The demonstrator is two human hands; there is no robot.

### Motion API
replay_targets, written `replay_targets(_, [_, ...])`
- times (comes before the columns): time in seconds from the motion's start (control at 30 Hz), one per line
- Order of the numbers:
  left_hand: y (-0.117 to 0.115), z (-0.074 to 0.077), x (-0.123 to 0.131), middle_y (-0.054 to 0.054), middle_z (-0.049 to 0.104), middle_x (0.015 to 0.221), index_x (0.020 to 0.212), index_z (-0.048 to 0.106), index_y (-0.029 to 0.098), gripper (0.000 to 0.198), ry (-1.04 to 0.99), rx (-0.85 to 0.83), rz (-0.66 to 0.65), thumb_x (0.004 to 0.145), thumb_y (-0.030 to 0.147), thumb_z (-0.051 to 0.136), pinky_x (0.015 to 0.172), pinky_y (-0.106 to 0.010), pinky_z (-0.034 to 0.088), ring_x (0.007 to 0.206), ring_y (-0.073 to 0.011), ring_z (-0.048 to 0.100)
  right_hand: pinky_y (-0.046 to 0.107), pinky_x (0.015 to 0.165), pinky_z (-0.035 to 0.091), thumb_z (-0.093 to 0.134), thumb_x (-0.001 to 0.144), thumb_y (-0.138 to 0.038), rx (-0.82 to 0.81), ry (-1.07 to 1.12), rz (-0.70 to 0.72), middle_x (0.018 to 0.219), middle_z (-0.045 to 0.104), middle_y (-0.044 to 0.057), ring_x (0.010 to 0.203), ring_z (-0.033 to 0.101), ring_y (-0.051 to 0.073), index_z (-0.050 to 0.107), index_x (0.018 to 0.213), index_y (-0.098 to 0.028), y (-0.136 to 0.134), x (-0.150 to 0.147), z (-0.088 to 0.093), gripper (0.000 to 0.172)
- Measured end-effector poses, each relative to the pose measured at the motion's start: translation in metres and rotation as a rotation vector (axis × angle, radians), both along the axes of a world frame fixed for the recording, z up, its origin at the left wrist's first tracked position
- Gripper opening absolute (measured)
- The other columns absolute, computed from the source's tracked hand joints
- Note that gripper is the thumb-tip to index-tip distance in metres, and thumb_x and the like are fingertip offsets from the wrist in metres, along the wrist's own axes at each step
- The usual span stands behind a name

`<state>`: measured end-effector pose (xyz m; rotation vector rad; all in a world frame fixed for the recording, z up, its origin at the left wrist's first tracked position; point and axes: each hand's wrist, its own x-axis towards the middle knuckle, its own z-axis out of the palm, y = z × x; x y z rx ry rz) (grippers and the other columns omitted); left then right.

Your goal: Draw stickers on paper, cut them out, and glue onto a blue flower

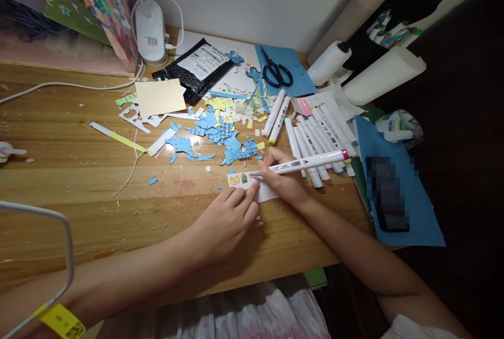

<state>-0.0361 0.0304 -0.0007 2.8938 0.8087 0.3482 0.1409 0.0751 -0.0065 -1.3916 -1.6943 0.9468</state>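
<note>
A white marker (303, 162) with a red end is gripped in my right hand (285, 179), its tip touching or just above a narrow white paper strip (269, 192). Small drawings sit in a row on the strip: an orange-and-yellow animal-like face, a green shape, and a red shape by the marker tip. My left hand (232, 218) lies on the strip's lower edge, fingers stretched out and holding nothing. Several capped markers (315, 142) lie in a pile just beyond my right hand. Blue paper scraps (236, 147) are scattered beyond the strip.
Black-handled scissors (277, 74) rest on blue paper at the back. A black parcel bag (197, 69) and cream paper (160, 98) lie left of them. A phone (389, 194) is at the right edge. A white wire frame (65, 244) rises at lower left.
</note>
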Motion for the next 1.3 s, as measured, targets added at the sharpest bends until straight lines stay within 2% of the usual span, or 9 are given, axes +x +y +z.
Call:
replay_targets(0.43, [0.0006,-0.0001,0.0005,-0.017,0.054,0.122,0.085,0.055,0.012,0.028,0.007,0.006,0.001,0.092,0.030,0.034,0.075,-0.038,0.041,0.083,-0.0240,0.051,0.024,0.047,0.026,0.053,0.078,-0.022,-0.002,-0.088,0.005,0.054,0.036,-0.006,0.048,0.034,0.009,0.033,0.057,-0.020,-0.0021,-0.0028,0.0029,0.030])
replay_targets(0.77, [0.0008,-0.0003,0.0002,-0.019,0.052,0.123,0.080,0.053,0.013,0.025,0.001,0.026,0.003,0.091,0.028,0.036,0.073,-0.038,0.041,0.082,-0.0242,0.051,0.025,0.050,0.029,0.052,0.081,-0.026,0.009,0.053,0.003,0.056,0.035,-0.005,0.051,0.034,0.010,0.034,0.058,-0.021,0.0005,-0.0005,0.0021,0.029])
replay_targets(0.93, [0.0002,-0.0001,-0.0004,-0.018,0.054,0.121,0.079,0.051,0.014,0.025,0.013,0.029,0.008,0.091,0.029,0.037,0.073,-0.038,0.041,0.081,-0.0239,0.051,0.024,0.050,0.029,0.052,0.082,-0.028,0.011,-0.002,0.029,0.056,0.036,-0.005,0.052,0.036,0.010,0.036,0.059,-0.020,0.0005,-0.0036,0.0046,0.029])
replay_targets(1.3, [-0.0001,-0.0005,0.0004,-0.019,0.049,0.128,0.079,0.051,0.013,0.024,0.023,0.004,0.013,0.091,0.030,0.038,0.073,-0.038,0.041,0.082,-0.0238,0.051,0.023,0.049,0.029,0.053,0.082,-0.027,0.000,-0.047,0.037,0.055,0.038,-0.005,0.051,0.036,0.010,0.036,0.060,-0.020,0.0004,-0.0043,0.0052,0.028])
